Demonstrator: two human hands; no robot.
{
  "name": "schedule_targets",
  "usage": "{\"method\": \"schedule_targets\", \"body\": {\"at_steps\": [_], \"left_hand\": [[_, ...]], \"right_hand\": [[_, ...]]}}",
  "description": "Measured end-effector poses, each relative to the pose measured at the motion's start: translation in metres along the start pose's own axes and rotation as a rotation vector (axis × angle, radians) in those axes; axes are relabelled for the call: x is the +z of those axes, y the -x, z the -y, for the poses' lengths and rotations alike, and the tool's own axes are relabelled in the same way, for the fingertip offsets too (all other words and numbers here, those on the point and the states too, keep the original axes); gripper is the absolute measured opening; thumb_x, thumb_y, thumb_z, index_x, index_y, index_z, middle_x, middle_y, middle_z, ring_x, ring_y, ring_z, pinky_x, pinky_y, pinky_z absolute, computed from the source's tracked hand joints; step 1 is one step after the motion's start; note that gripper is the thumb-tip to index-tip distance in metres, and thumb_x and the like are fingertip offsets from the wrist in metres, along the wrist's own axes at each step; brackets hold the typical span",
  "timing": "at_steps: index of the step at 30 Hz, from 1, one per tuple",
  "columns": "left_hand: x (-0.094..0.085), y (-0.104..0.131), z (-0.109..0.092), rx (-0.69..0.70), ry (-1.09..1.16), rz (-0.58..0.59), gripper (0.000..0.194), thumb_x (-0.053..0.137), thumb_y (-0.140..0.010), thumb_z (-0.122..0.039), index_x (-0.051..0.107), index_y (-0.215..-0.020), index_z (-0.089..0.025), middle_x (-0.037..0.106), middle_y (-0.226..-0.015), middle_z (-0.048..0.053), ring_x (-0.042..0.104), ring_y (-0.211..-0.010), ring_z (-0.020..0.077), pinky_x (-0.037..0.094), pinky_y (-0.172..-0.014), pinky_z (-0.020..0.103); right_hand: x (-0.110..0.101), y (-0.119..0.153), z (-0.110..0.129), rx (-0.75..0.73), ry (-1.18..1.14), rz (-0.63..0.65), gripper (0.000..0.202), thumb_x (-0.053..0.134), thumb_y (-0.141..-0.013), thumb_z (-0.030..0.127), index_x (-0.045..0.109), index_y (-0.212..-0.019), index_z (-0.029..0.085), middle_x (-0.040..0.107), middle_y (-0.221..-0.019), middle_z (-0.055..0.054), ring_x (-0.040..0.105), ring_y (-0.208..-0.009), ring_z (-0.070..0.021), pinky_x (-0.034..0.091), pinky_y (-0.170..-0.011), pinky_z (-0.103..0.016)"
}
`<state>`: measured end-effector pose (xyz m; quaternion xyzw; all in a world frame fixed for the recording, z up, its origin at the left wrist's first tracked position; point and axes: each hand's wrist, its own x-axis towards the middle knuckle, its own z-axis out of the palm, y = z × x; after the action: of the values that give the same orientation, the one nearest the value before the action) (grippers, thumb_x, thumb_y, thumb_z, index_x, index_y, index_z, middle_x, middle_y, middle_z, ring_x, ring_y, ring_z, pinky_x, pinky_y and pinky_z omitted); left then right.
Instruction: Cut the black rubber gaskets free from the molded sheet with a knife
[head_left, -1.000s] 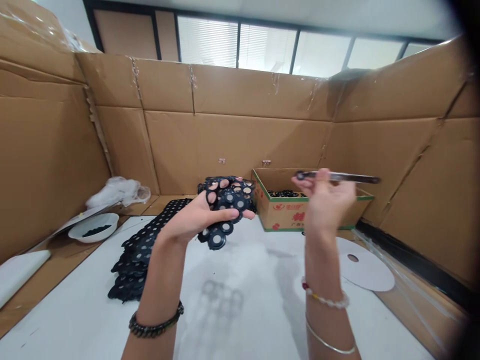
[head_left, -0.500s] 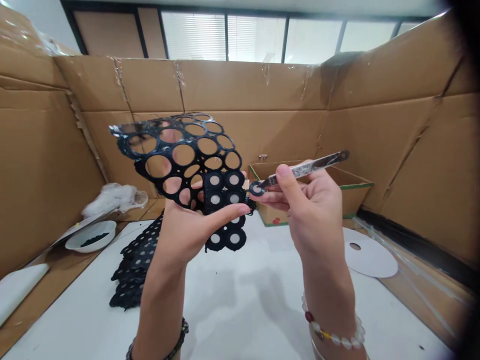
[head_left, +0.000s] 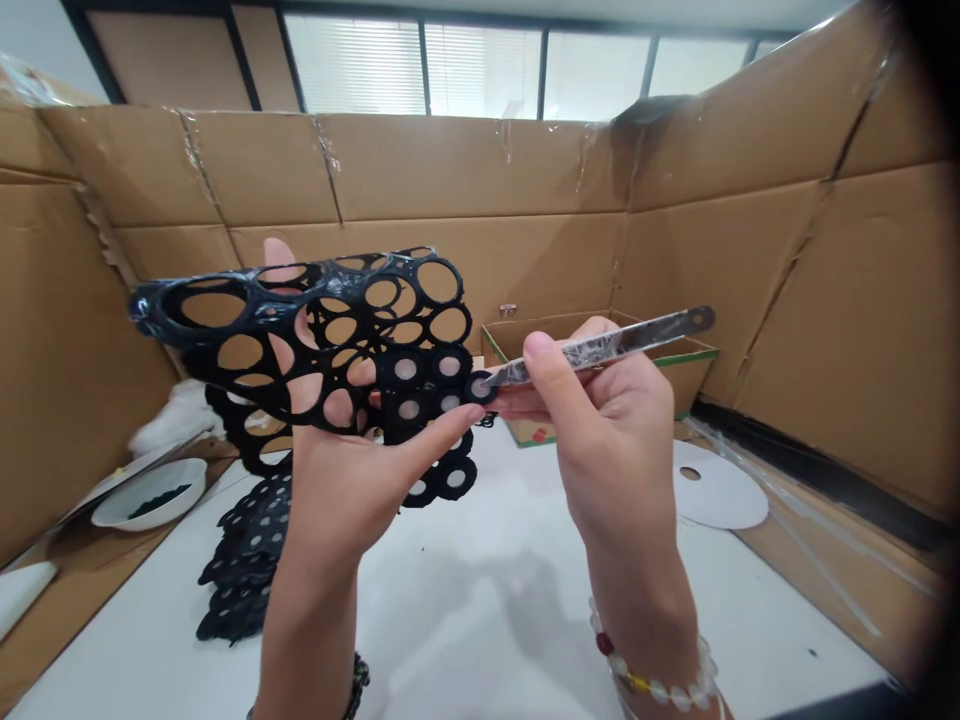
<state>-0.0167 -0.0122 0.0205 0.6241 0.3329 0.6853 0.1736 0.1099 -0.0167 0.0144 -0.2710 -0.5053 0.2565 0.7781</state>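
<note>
My left hand (head_left: 337, 480) is closed round a curled black sheet (head_left: 255, 335) full of round holes. Its thumb lies over the sheet's right part, where several black rings with pale centres (head_left: 406, 369) sit in rows. In my right hand (head_left: 607, 420) is a flat metal tool (head_left: 630, 335), pinched between thumb and fingers, wrapped partly in clear film and with a hole at its rear end. Its narrow tip rests on a single black ring with a pale centre (head_left: 481, 387), beside the sheet's right edge and near my left thumb tip. Whether that ring is joined to the sheet I cannot tell.
A stack of black dotted sheets (head_left: 244, 565) lies at left, near a white bowl (head_left: 154, 497) holding black pieces. Behind my right hand stands an open cardboard box (head_left: 682, 380). A white disc (head_left: 720, 490) lies at right. Tall cardboard walls (head_left: 465, 170) surround the white table (head_left: 450, 620).
The ring and the tool tip have moved left, from just off the sheet to its right edge. The curled sheet has tilted and swung left. The whole view has shifted slightly.
</note>
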Motion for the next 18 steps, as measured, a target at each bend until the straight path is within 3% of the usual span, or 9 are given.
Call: {"method": "schedule_targets", "body": {"at_steps": [4,9,14,18], "left_hand": [[-0.0034,-0.0016,-0.0025,0.015,-0.04,0.104,0.087,0.087,-0.061,-0.021,0.046,-0.134,-0.044,0.074,-0.096,-0.01,0.061,-0.118,0.0215,0.045,-0.108,0.036],[0.0014,-0.0006,-0.0046,0.032,0.03,0.008,0.069,0.085,-0.064,-0.026,0.057,-0.126,-0.04,0.075,-0.093,-0.009,0.062,-0.117,0.023,0.05,-0.103,0.036],[0.0013,-0.0032,-0.0018,-0.013,0.116,-0.006,0.074,0.086,-0.061,-0.022,0.058,-0.127,-0.038,0.076,-0.093,-0.007,0.066,-0.111,0.0244,0.053,-0.098,0.035],[-0.0054,-0.0056,0.0023,-0.024,0.083,0.058,0.079,0.086,-0.062,-0.021,0.053,-0.132,-0.036,0.075,-0.09,-0.007,0.066,-0.109,0.0222,0.05,-0.102,0.034]], "right_hand": [[0.0014,0.0021,0.003,0.024,-0.018,-0.009,0.022,0.062,-0.086,0.026,0.051,-0.068,0.022,0.065,-0.06,0.005,0.067,-0.05,-0.0117,0.058,-0.046,-0.019],[0.0035,0.0026,0.0007,0.027,-0.069,0.03,0.022,0.063,-0.085,0.026,0.052,-0.066,0.021,0.061,-0.058,0.005,0.067,-0.052,-0.0115,0.059,-0.049,-0.019],[0.0046,0.0025,-0.0019,0.058,-0.094,0.084,0.026,0.061,-0.086,0.027,0.048,-0.064,0.021,0.06,-0.059,0.005,0.069,-0.055,-0.0121,0.062,-0.055,-0.023],[0.0037,0.0002,-0.0063,0.069,-0.14,0.112,0.029,0.062,-0.086,0.03,0.046,-0.064,0.021,0.064,-0.061,0.004,0.07,-0.059,-0.0136,0.062,-0.058,-0.024]]}}
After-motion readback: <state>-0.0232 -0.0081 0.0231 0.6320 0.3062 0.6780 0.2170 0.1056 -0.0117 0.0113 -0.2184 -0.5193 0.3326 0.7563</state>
